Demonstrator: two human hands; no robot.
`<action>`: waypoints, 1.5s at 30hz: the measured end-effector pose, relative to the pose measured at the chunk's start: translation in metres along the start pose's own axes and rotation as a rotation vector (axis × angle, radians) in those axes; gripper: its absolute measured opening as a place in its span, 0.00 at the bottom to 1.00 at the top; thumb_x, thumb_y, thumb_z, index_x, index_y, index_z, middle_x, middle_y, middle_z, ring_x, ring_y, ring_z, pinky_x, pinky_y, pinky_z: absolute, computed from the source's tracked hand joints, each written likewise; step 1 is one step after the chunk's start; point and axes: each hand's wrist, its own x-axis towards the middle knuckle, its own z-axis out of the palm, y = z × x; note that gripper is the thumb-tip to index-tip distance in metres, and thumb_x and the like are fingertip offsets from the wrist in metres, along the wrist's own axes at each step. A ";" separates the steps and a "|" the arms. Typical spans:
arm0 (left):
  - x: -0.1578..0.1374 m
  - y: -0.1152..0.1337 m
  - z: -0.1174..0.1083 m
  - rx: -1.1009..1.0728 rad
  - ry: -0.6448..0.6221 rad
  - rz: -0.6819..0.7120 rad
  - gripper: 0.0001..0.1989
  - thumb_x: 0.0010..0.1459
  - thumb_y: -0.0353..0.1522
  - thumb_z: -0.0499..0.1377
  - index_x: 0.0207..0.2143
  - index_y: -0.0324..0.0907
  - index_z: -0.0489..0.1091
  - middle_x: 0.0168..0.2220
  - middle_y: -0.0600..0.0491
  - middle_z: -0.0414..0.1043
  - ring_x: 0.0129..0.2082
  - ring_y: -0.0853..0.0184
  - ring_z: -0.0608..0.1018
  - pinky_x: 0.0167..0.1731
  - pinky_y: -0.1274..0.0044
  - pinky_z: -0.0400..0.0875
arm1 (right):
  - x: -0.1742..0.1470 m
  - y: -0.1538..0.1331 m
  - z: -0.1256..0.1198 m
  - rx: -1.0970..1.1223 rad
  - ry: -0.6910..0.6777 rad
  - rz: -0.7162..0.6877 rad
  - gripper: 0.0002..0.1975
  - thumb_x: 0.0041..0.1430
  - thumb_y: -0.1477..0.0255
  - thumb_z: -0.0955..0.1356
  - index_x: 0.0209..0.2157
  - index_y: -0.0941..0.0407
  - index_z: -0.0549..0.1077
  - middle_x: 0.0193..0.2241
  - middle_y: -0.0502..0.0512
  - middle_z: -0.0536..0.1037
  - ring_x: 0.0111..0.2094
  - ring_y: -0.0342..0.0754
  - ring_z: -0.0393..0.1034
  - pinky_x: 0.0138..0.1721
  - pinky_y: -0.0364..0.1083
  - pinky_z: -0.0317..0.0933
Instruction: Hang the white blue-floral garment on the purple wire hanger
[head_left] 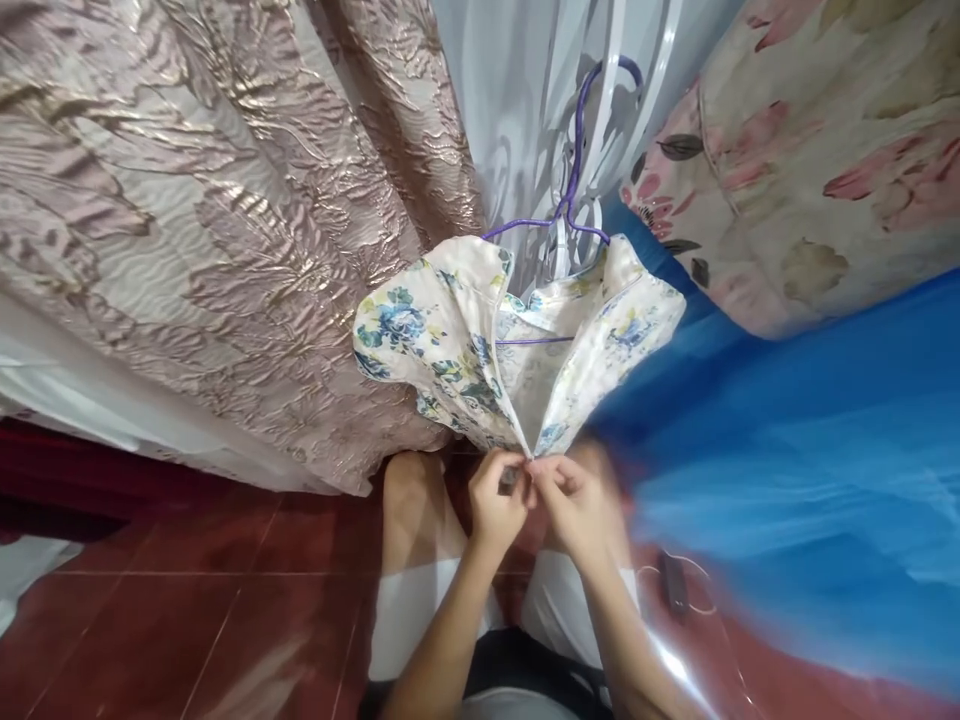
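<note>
A white garment with blue and yellow-green flowers (457,330) hangs on a purple hanger (574,190) in front of me. Its front edges spread apart at the neck and meet low down in a V. At that meeting point my left hand (499,500) pinches one edge of the cloth, fingers curled. My right hand (574,500) is closed beside it, thumb and forefinger on the other edge. The fingertips of both hands almost touch. Whatever small fastening may lie between them is hidden.
Pink and gold brocade cloth (247,220) hangs at the left. To the right are a floral cloth (810,180) and blue fabric (787,440). White metal scrollwork (607,90) stands behind the hanger. A dark device with a cable (673,585) lies on the red tiled floor (255,620).
</note>
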 end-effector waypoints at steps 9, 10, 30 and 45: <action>-0.003 0.002 -0.026 -0.061 -0.206 -0.002 0.07 0.62 0.26 0.61 0.30 0.41 0.70 0.29 0.55 0.71 0.30 0.70 0.75 0.35 0.79 0.68 | 0.066 -0.087 0.027 0.069 0.085 -0.237 0.17 0.58 0.62 0.73 0.22 0.57 0.74 0.12 0.45 0.68 0.14 0.38 0.55 0.19 0.40 0.52; -0.002 0.003 -0.030 -0.063 -0.231 -0.014 0.07 0.62 0.26 0.62 0.30 0.41 0.70 0.29 0.55 0.71 0.30 0.70 0.74 0.35 0.79 0.68 | 0.074 -0.097 0.030 0.060 0.080 -0.275 0.18 0.58 0.62 0.73 0.20 0.57 0.73 0.12 0.45 0.68 0.14 0.38 0.55 0.19 0.41 0.52; 0.136 0.077 -0.058 0.297 -0.087 0.547 0.14 0.74 0.34 0.51 0.54 0.43 0.72 0.55 0.45 0.74 0.57 0.61 0.76 0.49 0.71 0.77 | 0.075 -0.117 0.031 -0.006 0.093 -0.427 0.15 0.60 0.62 0.72 0.24 0.55 0.72 0.13 0.43 0.65 0.14 0.38 0.57 0.19 0.41 0.54; 0.227 0.106 -0.061 0.441 0.180 0.794 0.15 0.74 0.38 0.53 0.34 0.44 0.71 0.33 0.50 0.74 0.35 0.66 0.76 0.35 0.71 0.67 | 0.097 -0.072 0.048 -0.035 0.021 -0.395 0.16 0.62 0.63 0.69 0.24 0.53 0.64 0.14 0.42 0.61 0.16 0.39 0.52 0.21 0.42 0.47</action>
